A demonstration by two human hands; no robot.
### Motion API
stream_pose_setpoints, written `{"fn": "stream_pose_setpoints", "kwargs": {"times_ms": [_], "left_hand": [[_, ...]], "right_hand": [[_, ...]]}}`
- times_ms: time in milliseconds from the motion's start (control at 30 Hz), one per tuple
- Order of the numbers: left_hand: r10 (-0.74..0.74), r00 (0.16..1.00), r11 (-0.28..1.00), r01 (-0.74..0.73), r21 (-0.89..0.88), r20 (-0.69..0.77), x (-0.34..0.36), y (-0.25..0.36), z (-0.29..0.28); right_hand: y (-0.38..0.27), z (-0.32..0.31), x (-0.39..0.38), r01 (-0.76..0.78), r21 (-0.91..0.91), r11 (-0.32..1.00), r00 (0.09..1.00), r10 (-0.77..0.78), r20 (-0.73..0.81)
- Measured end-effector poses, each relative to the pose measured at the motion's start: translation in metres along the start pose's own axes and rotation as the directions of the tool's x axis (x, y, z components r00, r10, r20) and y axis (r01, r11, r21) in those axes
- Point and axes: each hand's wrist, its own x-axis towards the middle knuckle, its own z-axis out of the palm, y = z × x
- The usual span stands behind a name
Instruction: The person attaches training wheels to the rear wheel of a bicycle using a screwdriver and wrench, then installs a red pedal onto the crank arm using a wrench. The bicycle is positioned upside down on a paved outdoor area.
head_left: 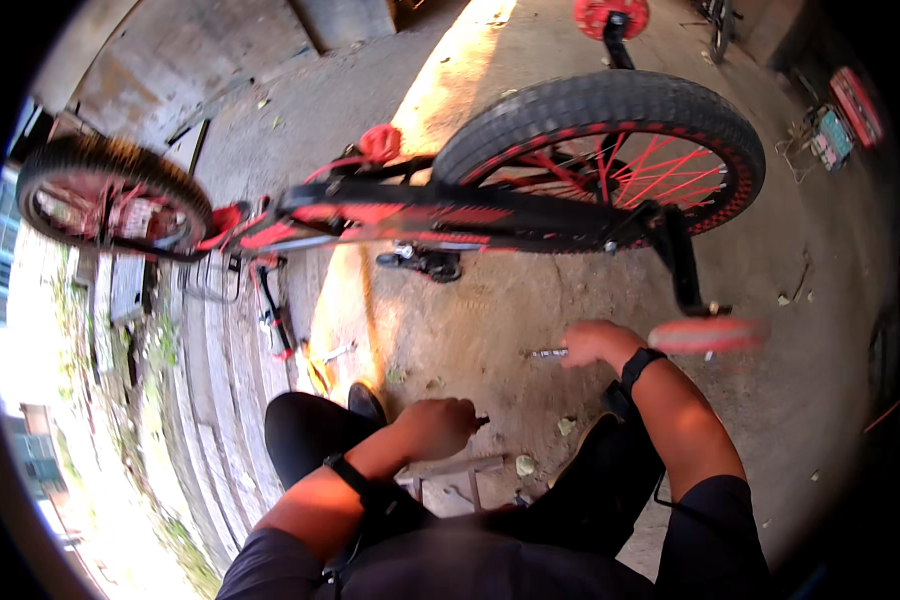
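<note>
A red and black bicycle [400, 215] lies across the view in front of me. Its thick-tyred wheel [610, 88] is to the right and its other wheel [198, 200] to the left. Below a black crank arm [682, 265], a red pedal [705, 336] looks smeared by motion. My right hand [600, 343] is just left of that pedal, closed around a slim silver metal tool whose exact kind is unclear. My left hand [438, 428] is in a fist above my knees, lower and apart from the bicycle. A small dark end [482, 421] sticks out of it; the rest is hidden.
Wooden planks [220, 370] line the left side. Near my foot, a yellow-handled tool [320, 372] lies on the ground. Between my legs is a low frame-like stand [470, 468] with a wrench [457, 500] near it. A red box [856, 105] stands at far right.
</note>
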Motion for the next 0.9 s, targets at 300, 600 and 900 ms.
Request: {"fn": "stream_pose_setpoints", "kwargs": {"times_ms": [300,600,900], "left_hand": [[0.150,0.989,0.988,-0.150,0.040,-0.014,-0.083,-0.021,-0.007],[0.178,0.982,0.983,-0.180,-0.034,-0.064,-0.137,-0.060,-0.004],[0.102,0.962,0.976,-0.146,-0.163,-0.252,-0.171,-0.125,0.002]], "right_hand": [[-0.137,-0.001,-0.033,0.043,0.048,0.998,0.994,-0.038,-0.105],[-0.230,0.032,-0.046,-0.139,0.294,0.946,0.979,0.175,-0.102],[-0.263,0.072,-0.003,-0.188,0.654,0.733,0.941,0.326,-0.095]]}}
